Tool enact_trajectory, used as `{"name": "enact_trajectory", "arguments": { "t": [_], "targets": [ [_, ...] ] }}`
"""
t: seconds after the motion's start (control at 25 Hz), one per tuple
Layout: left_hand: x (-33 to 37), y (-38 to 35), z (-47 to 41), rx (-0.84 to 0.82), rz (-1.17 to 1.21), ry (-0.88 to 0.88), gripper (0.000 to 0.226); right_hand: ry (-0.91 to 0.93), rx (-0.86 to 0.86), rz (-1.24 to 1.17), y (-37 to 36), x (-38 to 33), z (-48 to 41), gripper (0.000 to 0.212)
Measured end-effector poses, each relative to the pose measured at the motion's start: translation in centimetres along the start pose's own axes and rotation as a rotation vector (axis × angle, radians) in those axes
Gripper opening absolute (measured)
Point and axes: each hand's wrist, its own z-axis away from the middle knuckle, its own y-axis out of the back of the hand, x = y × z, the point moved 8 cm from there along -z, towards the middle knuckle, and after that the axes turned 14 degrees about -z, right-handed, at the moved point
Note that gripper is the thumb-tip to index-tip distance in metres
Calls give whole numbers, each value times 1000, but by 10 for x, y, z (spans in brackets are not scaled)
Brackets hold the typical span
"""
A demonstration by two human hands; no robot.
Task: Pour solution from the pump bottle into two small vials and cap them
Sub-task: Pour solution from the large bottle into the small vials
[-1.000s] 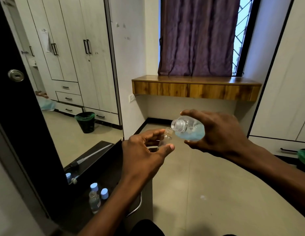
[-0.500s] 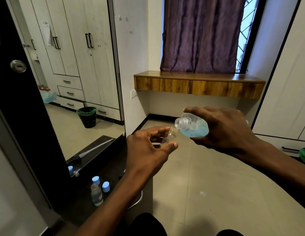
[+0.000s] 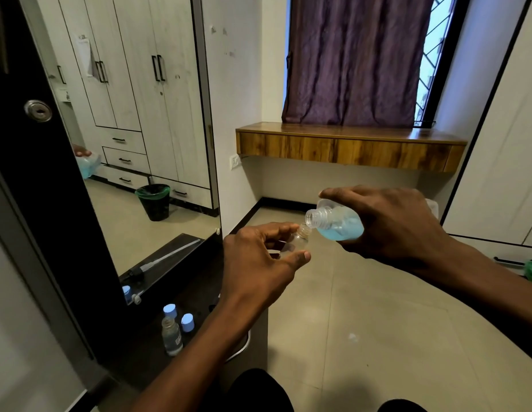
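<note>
My right hand (image 3: pixel 398 224) grips a clear bottle of blue liquid (image 3: pixel 336 223), tipped to the left with its threaded neck open. Its mouth hangs just above the mouth of a small clear vial (image 3: pixel 300 237). My left hand (image 3: pixel 259 260) pinches that vial between thumb and fingers, holding it tilted in the air over the floor. On the dark shelf (image 3: pixel 199 278) below stands a second small vial (image 3: pixel 171 337), uncapped, with two light blue caps (image 3: pixel 178 316) behind it. The pump head with its long tube (image 3: pixel 157 263) appears in the mirror at the shelf's back.
A tall mirror (image 3: pixel 134 144) fills the left side and reflects white wardrobes and a black bin. A wooden ledge (image 3: pixel 348 147) under a purple curtain lies ahead. Tiled floor (image 3: pixel 363 322) spreads to the right, bounded by a white cabinet. My knees show at the bottom edge.
Both hands have held their grips. The bottle's mouth has dropped slightly closer to the vial's mouth, and the camera has tilted a little.
</note>
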Motion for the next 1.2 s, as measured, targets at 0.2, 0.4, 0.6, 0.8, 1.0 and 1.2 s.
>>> {"name": "enact_trajectory", "arguments": {
  "t": [0.2,0.4,0.6,0.8,1.0,1.2],
  "targets": [
    [-2,0,0,2,5,10,46,12,-10,29,2,-4,-2,91],
    [-4,0,2,-6,4,11,46,5,-36,47,-2,-6,-2,92],
    [-6,2,2,-2,8,14,47,8,-54,68,-5,-6,-4,94],
    [-8,3,3,3,10,19,47,2,-65,77,-6,-9,-6,94],
    [-10,3,3,14,11,21,47,6,-75,82,-7,-12,-7,94],
    [-12,4,3,12,3,20,47,17,-75,80,-8,-12,-9,94]
  ]
}}
